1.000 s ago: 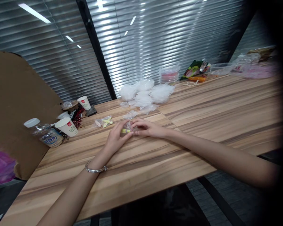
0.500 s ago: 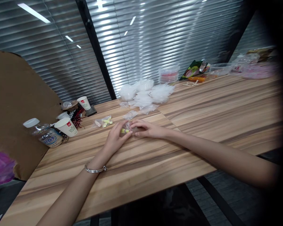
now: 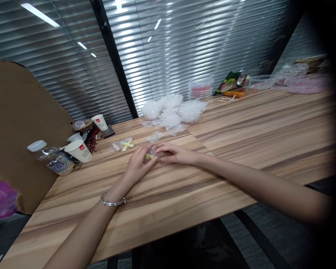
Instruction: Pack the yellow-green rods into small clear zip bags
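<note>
Wood tbl (image 3: 182, 201), clear bag (image 3: 152, 151) w/ yellow bits (image 3: 148, 156), L fingers (image 3: 150, 162) & R fingers (image 3: 167, 147) pinching it

Open tabletop (image 3: 254, 130) rightward, bag pile (image 3: 170, 116) ahead

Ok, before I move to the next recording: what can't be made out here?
All in the head view:
Most of the small clear bag: covered by fingers of the left hand and right hand; its seal can't be read.
Fine print on the bottle: too small and blurred.
The purple plastic: cut off by the left edge.
Right end of the table: hidden by a dark blur.
</note>
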`<state>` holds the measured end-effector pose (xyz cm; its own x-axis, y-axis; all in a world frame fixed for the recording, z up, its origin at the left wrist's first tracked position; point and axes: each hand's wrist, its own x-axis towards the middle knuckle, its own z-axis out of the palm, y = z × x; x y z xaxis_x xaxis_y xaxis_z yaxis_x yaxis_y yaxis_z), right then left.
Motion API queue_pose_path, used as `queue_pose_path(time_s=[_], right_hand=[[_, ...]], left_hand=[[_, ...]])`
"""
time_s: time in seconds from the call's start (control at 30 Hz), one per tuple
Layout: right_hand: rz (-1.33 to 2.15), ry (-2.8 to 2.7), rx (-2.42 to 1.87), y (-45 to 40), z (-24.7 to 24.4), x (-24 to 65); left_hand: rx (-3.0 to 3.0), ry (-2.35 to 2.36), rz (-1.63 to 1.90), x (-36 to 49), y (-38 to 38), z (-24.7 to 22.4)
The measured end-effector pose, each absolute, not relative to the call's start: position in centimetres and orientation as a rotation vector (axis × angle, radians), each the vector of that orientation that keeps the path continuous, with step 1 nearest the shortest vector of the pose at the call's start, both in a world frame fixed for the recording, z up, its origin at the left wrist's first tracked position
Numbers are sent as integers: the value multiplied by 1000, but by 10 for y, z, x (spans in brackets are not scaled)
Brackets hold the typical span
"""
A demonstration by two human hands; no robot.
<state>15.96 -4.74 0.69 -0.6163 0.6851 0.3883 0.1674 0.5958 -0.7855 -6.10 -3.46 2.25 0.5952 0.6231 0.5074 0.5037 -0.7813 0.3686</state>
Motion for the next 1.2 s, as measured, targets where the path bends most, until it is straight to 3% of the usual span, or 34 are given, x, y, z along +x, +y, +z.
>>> queue_pose_path(time_s=[0.27, 0.6, 1.2], right_hand=[[1013, -2054, -695, -46, 7, 159], [1353, -1775, -658, -48, 10, 156], [1096, -2074, -676, -49, 13, 161]], left_hand=[[2649, 920, 926, -59, -38, 25], [2626, 898, 953, -59, -35, 23], [2686, 820, 925, -60, -40, 25]])
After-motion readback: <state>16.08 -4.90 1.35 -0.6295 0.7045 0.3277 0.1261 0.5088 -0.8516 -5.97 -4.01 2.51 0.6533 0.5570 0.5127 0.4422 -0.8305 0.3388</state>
